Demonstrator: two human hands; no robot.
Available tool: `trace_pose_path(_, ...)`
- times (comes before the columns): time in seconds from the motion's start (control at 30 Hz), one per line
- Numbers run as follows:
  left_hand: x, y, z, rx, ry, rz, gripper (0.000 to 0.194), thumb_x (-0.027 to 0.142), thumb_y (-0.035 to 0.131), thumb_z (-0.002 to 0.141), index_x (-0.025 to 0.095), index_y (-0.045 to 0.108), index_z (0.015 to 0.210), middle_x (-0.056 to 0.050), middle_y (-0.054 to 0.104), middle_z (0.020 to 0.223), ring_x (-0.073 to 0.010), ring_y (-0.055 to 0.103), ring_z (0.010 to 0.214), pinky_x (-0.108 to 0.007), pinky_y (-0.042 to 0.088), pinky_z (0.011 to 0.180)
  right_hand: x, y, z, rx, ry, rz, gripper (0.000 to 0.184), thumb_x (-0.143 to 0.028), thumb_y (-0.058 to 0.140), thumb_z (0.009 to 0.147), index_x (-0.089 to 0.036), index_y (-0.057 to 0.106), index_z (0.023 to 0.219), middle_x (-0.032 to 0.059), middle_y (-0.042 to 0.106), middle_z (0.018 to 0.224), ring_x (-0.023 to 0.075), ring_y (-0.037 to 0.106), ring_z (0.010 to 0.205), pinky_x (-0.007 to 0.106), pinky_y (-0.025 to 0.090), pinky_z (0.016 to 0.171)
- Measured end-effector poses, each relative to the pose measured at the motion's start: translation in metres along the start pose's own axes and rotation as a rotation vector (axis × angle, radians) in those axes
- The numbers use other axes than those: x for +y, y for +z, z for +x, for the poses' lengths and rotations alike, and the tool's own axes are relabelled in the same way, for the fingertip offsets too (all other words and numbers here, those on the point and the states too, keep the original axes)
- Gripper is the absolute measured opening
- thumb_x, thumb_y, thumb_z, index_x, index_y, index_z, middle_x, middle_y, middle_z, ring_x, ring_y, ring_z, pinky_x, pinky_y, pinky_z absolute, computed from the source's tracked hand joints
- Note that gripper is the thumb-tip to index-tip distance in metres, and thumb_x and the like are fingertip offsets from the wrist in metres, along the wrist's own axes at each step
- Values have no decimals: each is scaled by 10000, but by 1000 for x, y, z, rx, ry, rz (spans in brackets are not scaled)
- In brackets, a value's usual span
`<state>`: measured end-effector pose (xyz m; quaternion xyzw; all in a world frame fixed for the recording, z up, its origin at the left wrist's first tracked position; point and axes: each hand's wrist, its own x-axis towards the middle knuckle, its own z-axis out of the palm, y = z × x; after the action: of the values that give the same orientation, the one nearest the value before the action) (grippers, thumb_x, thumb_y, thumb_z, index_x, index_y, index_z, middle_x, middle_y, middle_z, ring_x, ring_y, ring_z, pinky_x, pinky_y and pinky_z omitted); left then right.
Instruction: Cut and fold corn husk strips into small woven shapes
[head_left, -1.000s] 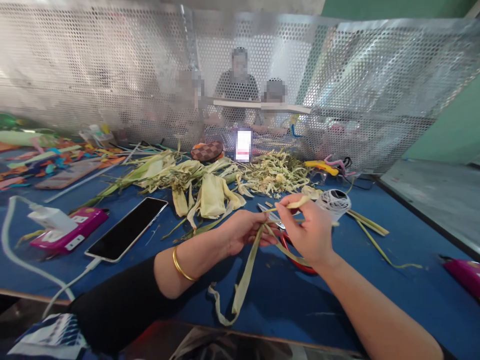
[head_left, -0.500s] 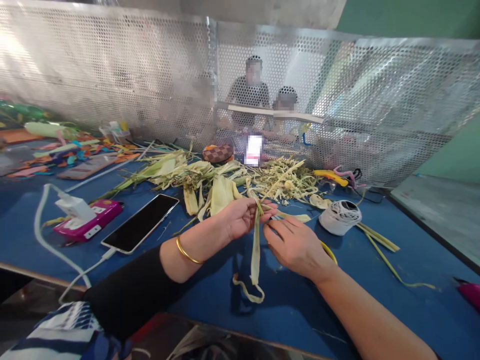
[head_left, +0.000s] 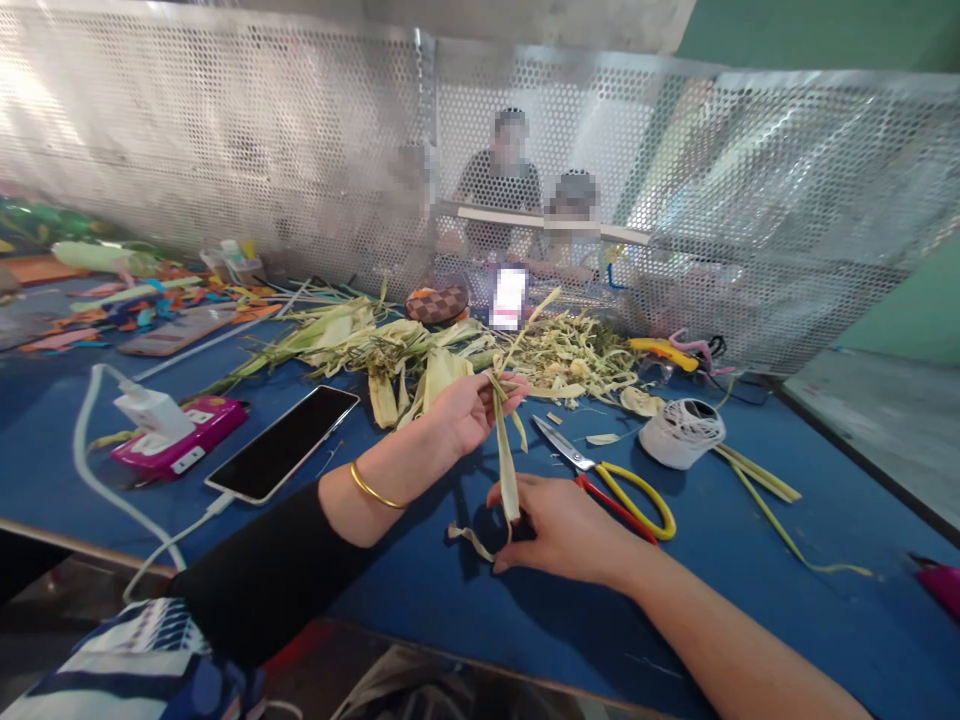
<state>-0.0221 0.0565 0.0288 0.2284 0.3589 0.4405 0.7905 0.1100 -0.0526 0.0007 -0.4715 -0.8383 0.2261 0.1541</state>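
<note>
In the head view my left hand (head_left: 471,412) pinches several pale green corn husk strips (head_left: 505,445) where they cross. One long strip hangs down from its fingertips and ends in a thin curl; another sticks up and away. Below, my right hand (head_left: 559,530) reaches around the lower end of the hanging strip, thumb and forefinger apart on either side of it. A pair of scissors (head_left: 634,490) with one yellow and one red handle lies to the right, blades pointing away. Beyond my left hand is a heap of corn husks (head_left: 352,340).
Shredded husk (head_left: 577,355) is piled at the back, near a white ball of string (head_left: 681,434). A charging phone (head_left: 285,443) and a magenta power strip (head_left: 187,440) lie left on the blue table (head_left: 420,590). Behind a perforated metal screen (head_left: 300,150) are several people.
My right hand has come down from the crossing to the hanging strip's lower end, uncovering the scissors. My left hand still holds the strips. The view has swung a little left.
</note>
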Motion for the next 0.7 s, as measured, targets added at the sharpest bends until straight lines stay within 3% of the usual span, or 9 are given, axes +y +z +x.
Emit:
trace_pose_path(0.07, 4, 0, -1, 4, 18, -4, 231, 64, 410, 902, 69, 639, 872, -82, 702, 729, -112, 678, 611, -167, 553, 580, -3, 3, -1, -24, -101, -35, 95, -141, 697, 745, -208, 646, 788, -14, 639, 824, 119, 585, 700, 211, 403, 616)
trace_pose_path(0.13, 11, 1, -3, 14, 29, -4, 237, 64, 398, 909, 62, 634, 882, -79, 696, 715, -105, 672, 595, -162, 548, 579, -3, -4, -5, -132, -160, 27, 135, -77, 634, 766, -206, 650, 727, -24, 639, 783, 104, 577, 679, 199, 401, 608)
trace_pose_path(0.27, 24, 4, -8, 46, 74, -5, 245, 55, 395, 912, 85, 637, 897, -41, 687, 677, -86, 661, 569, -142, 540, 574, 16, -37, -12, -471, -75, 378, 55, -206, 658, 759, -206, 686, 712, -41, 623, 646, 99, 545, 573, 202, 417, 550)
trace_pose_path(0.3, 26, 4, -8, 51, 88, -4, 254, 49, 390, 912, 92, 640, 900, -38, 690, 675, -85, 662, 568, -140, 541, 572, 26, -46, -12, -422, -4, 468, 70, -259, 663, 758, -205, 688, 722, -35, 630, 643, 107, 551, 569, 217, 436, 557)
trace_pose_path(0.33, 26, 4, -8, 56, 96, 0, 264, 44, 383, 911, 95, 641, 901, -39, 692, 672, -85, 662, 565, -140, 541, 566, 36, -54, -10, -227, 86, 563, 129, -319, 676, 749, -199, 675, 699, -30, 619, 615, 112, 541, 542, 229, 442, 538)
trace_pose_path(0.43, 23, 3, -7, 64, 71, 25, 258, 58, 385, 914, 85, 640, 894, -56, 693, 662, -95, 660, 548, -148, 543, 538, 68, -67, -3, 668, 266, 775, 275, -448, 667, 738, -197, 655, 848, 22, 669, 745, 148, 606, 596, 288, 492, 587)
trace_pose_path(0.5, 18, 2, -7, 53, 53, 35, 241, 65, 400, 908, 75, 639, 882, -70, 694, 672, -105, 665, 556, -156, 547, 535, 80, -68, 1, 926, 363, 682, 404, -431, 650, 761, -201, 605, 1089, 76, 689, 943, 185, 657, 683, 342, 518, 649)
trace_pose_path(0.6, 9, 2, -8, 0, 44, 44, 233, 72, 414, 900, 77, 644, 859, -91, 701, 721, -118, 680, 602, -171, 558, 567, 75, -60, 1, 998, 265, 187, 397, -353, 614, 808, -191, 581, 1169, 96, 672, 984, 210, 653, 725, 384, 519, 690)
trace_pose_path(0.7, 1, 5, -12, -27, 7, 79, 232, 74, 426, 892, 85, 649, 828, -91, 700, 743, -116, 678, 618, -170, 553, 585, 49, -44, -2, 892, -131, -370, 222, -233, 540, 885, -198, 646, 1077, 81, 656, 920, 203, 623, 806, 362, 495, 758)
